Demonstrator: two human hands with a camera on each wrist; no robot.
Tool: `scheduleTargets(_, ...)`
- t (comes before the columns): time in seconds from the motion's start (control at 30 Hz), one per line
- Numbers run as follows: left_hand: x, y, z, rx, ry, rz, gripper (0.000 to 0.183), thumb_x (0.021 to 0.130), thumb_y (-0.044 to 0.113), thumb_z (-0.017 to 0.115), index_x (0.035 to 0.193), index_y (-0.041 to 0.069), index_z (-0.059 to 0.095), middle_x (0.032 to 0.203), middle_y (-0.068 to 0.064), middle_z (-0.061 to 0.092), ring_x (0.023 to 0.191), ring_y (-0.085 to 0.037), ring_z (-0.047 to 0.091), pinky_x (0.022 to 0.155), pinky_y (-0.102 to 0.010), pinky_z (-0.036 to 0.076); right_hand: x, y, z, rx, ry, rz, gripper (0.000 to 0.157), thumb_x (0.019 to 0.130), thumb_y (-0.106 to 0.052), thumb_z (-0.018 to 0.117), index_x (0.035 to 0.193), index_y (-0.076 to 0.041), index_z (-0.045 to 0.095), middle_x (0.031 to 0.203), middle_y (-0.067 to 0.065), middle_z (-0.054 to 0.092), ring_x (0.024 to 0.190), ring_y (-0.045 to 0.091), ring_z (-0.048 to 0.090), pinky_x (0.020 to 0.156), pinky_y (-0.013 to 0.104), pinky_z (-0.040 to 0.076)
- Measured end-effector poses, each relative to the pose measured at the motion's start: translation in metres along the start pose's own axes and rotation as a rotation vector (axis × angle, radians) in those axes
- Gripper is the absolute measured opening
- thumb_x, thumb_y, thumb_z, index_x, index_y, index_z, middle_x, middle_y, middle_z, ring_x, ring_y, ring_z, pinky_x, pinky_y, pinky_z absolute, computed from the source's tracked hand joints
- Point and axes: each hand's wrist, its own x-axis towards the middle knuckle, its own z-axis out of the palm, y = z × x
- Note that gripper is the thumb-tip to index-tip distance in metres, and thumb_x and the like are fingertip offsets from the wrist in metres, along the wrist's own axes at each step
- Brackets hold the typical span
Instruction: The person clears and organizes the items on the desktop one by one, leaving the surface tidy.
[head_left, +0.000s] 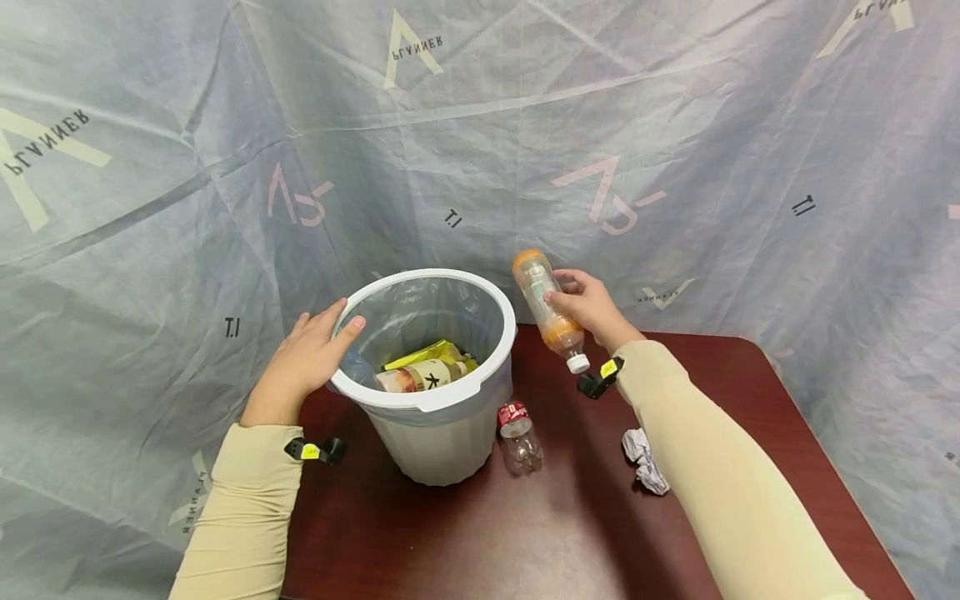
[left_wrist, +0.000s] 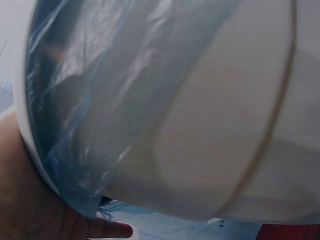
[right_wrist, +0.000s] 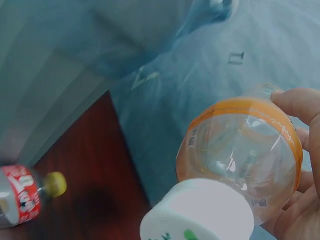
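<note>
A white trash bin (head_left: 438, 446) with a thin plastic liner stands on the table. My left hand (head_left: 315, 346) rests at the left of its rim, fingers extended and the thumb over the edge; in the left wrist view the hand (left_wrist: 35, 200) lies beside the lined wall. My right hand (head_left: 588, 304) grips a clear plastic bottle (head_left: 547, 304) with orange bands, raised right of the bin. The bottle tilts with its white cap (right_wrist: 197, 212) downward. Inside the bin lie a labelled bottle (head_left: 420, 377) and a yellow wrapper (head_left: 438, 350).
A clear bottle with a red label (head_left: 517, 437) lies on the dark red table (head_left: 465, 542), close to the bin's right side; its yellow cap (right_wrist: 56, 184) shows in the right wrist view. Crumpled paper (head_left: 643, 460) lies near the right forearm. Grey printed sheeting (head_left: 465, 167) hangs behind.
</note>
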Motion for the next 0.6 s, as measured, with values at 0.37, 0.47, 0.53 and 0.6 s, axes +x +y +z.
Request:
scheduleTargets(0.37, 0.0, 0.001, 0.0, -0.001, 0.002, 0.001, 0.088, 0.1, 0.072, 0.02, 0.163, 0.011, 0.018, 0.166, -0.021, 0.02, 0.15, -0.053, 0.002, 0.115, -0.073, 0.007, 0.012, -0.057, 0.007, -0.016, 0.002, -0.045, 0.06, 0.093, -0.029, 0.072, 0.147, -0.017, 0.052, 0.128, 0.018, 0.06, 0.108, 0.033, 0.063, 0.087, 0.045, 0.055)
scheduleTargets(0.47, 0.0, 0.001, 0.0, -0.002, -0.001, 0.0, 0.088, 0.101, 0.072, 0.02, 0.163, 0.011, 0.018, 0.166, -0.021, 0.019, 0.15, -0.053, 0.002, 0.115, -0.073, 0.007, 0.014, -0.071, 0.011, -0.022, -0.003, -0.061, 0.059, 0.092, -0.029, 0.073, 0.147, -0.017, 0.052, 0.128, 0.017, 0.058, 0.108, 0.032, 0.063, 0.087, 0.045, 0.055)
scheduleTargets(0.53, 0.0, 0.0, 0.0, -0.001, -0.002, -0.001, 0.087, 0.101, 0.072, 0.02, 0.163, 0.011, 0.017, 0.166, -0.021, 0.019, 0.15, -0.053, 0.002, 0.114, -0.073, 0.007, 0.014, -0.083, 0.014, -0.027, -0.002, -0.075, 0.059, 0.092, -0.029, 0.073, 0.146, -0.018, 0.052, 0.127, 0.017, 0.058, 0.109, 0.031, 0.062, 0.087, 0.046, 0.055)
scheduleTargets(0.6, 0.0, 0.0, 0.0, -0.002, 0.001, -0.001, 0.088, 0.101, 0.072, 0.02, 0.163, 0.011, 0.017, 0.165, -0.021, 0.019, 0.15, -0.053, 0.002, 0.114, -0.073, 0.007, 0.015, -0.094, 0.015, -0.033, -0.003, -0.092, 0.059, 0.093, -0.029, 0.074, 0.146, -0.018, 0.053, 0.127, 0.016, 0.057, 0.11, 0.031, 0.061, 0.087, 0.047, 0.055)
